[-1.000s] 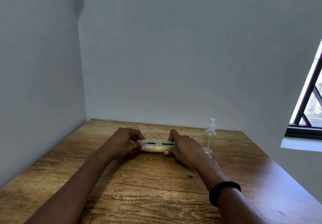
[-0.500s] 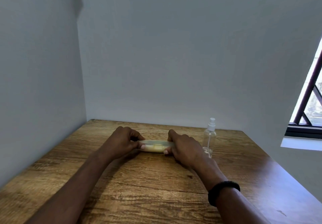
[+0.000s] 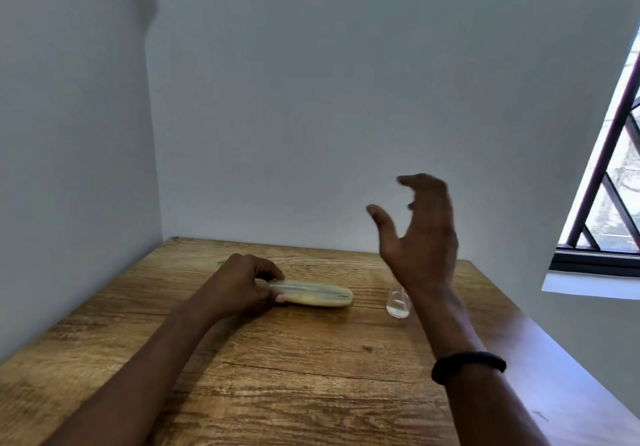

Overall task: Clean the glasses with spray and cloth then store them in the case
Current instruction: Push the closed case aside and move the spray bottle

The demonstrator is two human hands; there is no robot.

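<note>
While the left hand [image 3: 242, 286] pinches the left end of the case [image 3: 315, 293], the case lies flat on the table [image 3: 277, 376], seam looks shut; glasses unseen, likely inside. Spray bottle [image 3: 398, 303] stands just right, half hidden by the wrist. Right hand [image 3: 422, 237] hangs above it, fingers loose, empty. Press along the seam before releasing.

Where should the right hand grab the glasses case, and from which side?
Its free right end. The case lies flat on the table, long axis left to right, and the left hand grips its left end. Bring the right hand, now raised and open, down from above-right, thumb on the near edge, fingers behind.
</note>
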